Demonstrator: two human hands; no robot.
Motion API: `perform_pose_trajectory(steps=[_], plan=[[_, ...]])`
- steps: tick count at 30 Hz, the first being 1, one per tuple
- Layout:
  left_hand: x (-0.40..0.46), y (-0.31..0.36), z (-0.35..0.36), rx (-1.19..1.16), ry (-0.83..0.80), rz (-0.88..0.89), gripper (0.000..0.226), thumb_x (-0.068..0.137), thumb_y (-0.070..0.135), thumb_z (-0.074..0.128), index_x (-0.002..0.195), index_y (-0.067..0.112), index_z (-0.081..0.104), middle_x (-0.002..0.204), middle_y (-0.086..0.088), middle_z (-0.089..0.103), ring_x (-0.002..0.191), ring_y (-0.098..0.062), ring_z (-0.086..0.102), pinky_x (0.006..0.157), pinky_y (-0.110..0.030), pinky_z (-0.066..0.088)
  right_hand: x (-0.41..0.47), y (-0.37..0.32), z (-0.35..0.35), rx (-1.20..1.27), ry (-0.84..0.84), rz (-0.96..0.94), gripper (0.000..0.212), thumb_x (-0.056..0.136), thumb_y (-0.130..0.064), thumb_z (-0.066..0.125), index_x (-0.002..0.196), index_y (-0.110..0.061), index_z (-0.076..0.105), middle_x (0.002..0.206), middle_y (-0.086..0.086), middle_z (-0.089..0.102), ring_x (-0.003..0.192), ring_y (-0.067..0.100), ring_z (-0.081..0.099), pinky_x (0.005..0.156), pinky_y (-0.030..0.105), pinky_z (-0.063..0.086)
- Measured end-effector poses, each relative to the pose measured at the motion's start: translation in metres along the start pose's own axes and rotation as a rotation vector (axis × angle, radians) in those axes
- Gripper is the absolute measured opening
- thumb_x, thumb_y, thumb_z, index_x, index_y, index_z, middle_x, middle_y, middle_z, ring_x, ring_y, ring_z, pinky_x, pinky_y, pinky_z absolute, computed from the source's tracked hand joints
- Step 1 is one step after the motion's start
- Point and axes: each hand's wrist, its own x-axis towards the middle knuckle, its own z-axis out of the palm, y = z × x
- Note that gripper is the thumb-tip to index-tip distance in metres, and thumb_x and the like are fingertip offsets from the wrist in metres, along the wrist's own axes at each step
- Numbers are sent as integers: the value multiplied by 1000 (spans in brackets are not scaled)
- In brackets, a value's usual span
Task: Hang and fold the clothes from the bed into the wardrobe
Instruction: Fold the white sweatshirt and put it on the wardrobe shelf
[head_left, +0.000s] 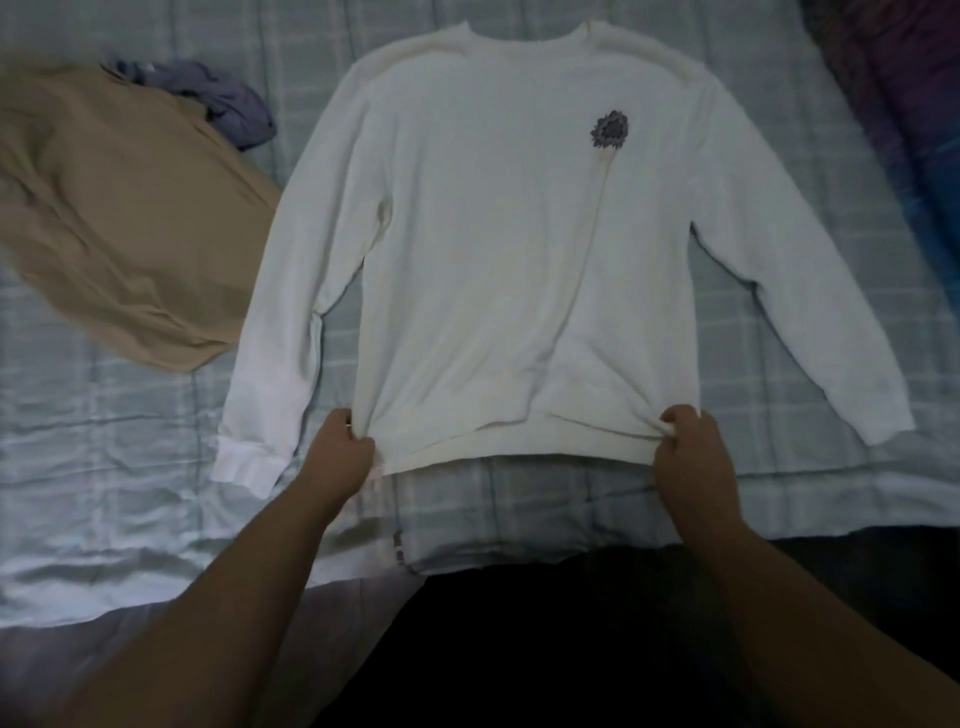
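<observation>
The sweatshirt (493, 260) is white, with a dark grey-purple flower (610, 129) printed on a pale cream stem at the chest. The bed (104, 467) has a pale blue-grey cover crossed by a lighter plaid grid. To the left lie a tan garment (114, 218) and a crumpled slate-blue cloth (228, 104).

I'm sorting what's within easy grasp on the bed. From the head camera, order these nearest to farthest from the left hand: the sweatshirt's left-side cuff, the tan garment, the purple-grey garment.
From the left hand, which grips the white sweatshirt hem:
1. Cuff, just left of it.
2. Tan garment, farther up-left.
3. Purple-grey garment, beyond the tan one.
</observation>
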Motion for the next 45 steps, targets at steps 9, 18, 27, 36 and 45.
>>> perform_pose_trajectory(steps=[9, 18, 27, 36, 45], plan=[[15, -29, 2, 21, -79, -128, 28, 87, 3, 50, 114, 4, 58, 109, -15, 65, 93, -30, 61, 79, -43, 55, -10, 50, -1, -251, 40, -76, 35, 83, -24, 45, 111, -14, 65, 126, 15, 57, 107, 38, 53, 86, 49, 49], [-5, 0, 44, 593, 85, 680, 55, 73, 21, 78, 123, 18, 56, 122, -9, 53, 107, -31, 50, 91, -42, 42, 2, 23, 24, -378, 73, -366, 53, 69, -14, 57, 121, -13, 59, 124, 16, 56, 106, 39, 54, 86, 47, 43], [14, -24, 35, 942, -131, 800, 50, 65, 6, 62, 111, 24, 53, 92, -4, 55, 77, -30, 58, 66, -33, 32, 10, 67, 6, -521, -102, -506, 29, 64, 3, 63, 83, -15, 49, 76, 8, 50, 66, 30, 48, 56, 35, 33], [1, -4, 33, 906, -261, 606, 42, 71, 16, 54, 111, 28, 48, 103, 5, 48, 94, -20, 49, 77, -32, 34, 8, 53, 10, -549, -257, -269, 30, 61, -5, 65, 87, -14, 54, 84, 7, 52, 77, 33, 51, 62, 36, 36], [-36, 80, 44, 705, -142, 730, 36, 83, 11, 51, 117, 19, 54, 112, 0, 57, 96, -19, 52, 80, -33, 45, -3, 37, -44, -209, -116, -181, 26, 78, -3, 54, 100, -15, 56, 91, 1, 51, 88, 22, 48, 72, 35, 41]])
